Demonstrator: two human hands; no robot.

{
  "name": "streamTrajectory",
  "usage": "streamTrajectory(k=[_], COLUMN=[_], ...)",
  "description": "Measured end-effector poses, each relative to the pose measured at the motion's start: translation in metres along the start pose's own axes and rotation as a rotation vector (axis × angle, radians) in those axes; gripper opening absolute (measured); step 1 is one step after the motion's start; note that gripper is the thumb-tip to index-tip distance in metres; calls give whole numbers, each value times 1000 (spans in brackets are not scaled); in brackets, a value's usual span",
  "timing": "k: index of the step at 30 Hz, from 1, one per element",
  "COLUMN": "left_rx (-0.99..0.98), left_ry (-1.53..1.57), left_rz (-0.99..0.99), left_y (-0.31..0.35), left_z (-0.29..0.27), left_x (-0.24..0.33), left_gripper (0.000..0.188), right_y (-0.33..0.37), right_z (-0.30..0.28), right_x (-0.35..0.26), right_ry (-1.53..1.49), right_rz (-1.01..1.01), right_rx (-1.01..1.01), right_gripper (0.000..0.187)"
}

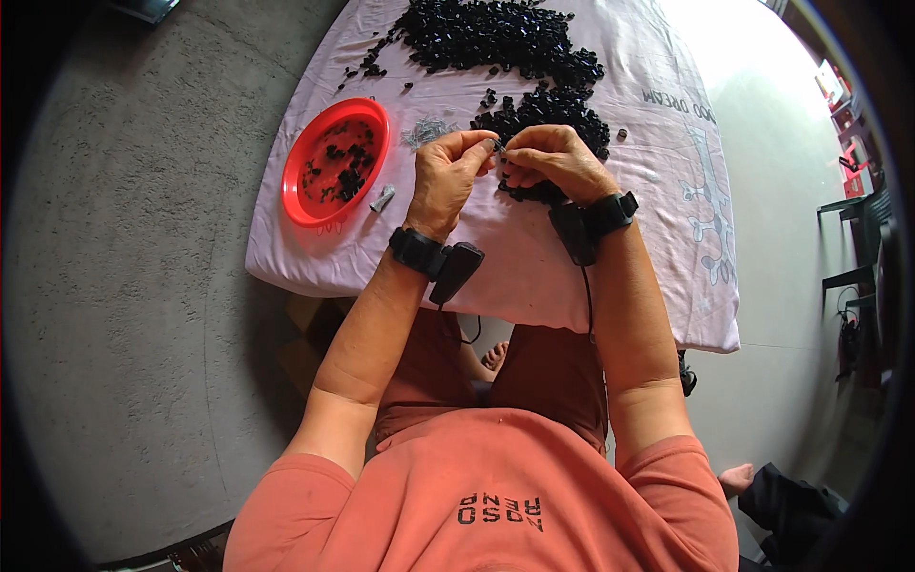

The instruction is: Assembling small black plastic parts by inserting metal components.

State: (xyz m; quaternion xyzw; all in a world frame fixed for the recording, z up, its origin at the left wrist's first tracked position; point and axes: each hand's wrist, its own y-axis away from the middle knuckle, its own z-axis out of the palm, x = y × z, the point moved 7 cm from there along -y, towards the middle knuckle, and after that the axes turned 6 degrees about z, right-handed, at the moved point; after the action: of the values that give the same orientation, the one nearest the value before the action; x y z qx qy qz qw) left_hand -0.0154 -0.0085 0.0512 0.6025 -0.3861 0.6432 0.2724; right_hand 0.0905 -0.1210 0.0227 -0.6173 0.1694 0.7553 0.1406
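My left hand (443, 183) and my right hand (564, 164) meet over the cloth-covered table, fingertips almost touching. Between them is a small dark piece (498, 146), pinched by the left thumb and forefinger. The right thumb and forefinger are closed at its other side; whether they grip a second part is too small to tell. Just beyond and beneath the right hand lies a heap of small shiny black pieces (543, 107). Beside the left hand are a little pile of thin silvery bits (428, 132) and a small grey, crumpled-looking object (382, 198).
A red plastic basin (290, 196) at the left holds scattered black pieces. A larger black heap (496, 38) covers the table's far part. The pale printed cloth (658, 276) hangs at the near edge. Dark chairs (853, 238) and another person's foot (736, 479) are at the right.
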Motion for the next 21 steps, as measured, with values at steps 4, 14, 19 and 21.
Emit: streamTrajectory(k=[4, 14, 19, 21], left_rx=[-29, -51, -61, -63], left_ry=[-61, -202, -243, -257], left_rz=[26, 115, 124, 128], left_y=[0, -2, -2, -2], left_z=[3, 2, 1, 2], left_x=[1, 2, 3, 4], left_gripper=[15, 14, 14, 14], right_y=[-1, -5, -4, -4], right_z=[1, 1, 0, 1], right_x=[2, 7, 6, 6], right_ry=[-16, -53, -72, -75], right_rz=[-5, -24, -13, -18], right_rx=[-7, -39, -45, -51], right_gripper=[16, 18, 21, 20])
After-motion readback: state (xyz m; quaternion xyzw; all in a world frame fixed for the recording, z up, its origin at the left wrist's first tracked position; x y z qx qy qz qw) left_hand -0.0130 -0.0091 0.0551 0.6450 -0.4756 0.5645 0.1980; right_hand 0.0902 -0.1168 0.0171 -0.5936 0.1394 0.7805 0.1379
